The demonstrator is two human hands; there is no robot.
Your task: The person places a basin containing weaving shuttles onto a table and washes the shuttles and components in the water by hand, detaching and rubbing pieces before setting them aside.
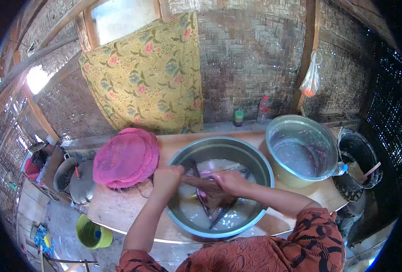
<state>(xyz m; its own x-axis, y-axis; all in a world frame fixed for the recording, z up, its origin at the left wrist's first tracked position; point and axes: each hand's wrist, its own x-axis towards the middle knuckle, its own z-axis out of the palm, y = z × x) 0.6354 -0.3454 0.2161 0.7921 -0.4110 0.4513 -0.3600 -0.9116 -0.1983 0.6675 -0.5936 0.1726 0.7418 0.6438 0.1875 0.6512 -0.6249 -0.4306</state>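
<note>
Our left hand (167, 178) and right hand (230, 182) grip a brown, limp, cloth-like piece (199, 182) over the round grey-green basin (251, 157) of cloudy water; we seem mid-wringing; more twisting calls for firm, opposed grips.

The operator wears a garment (242, 256) of rust-red or brick-orange fabric with a black printed pattern, consisting of fine swirling contour lines across the torso section and bolder curved black shapes on the sleeves (318, 235), which terminate near the elbows, leaving both forearms bare.
</note>
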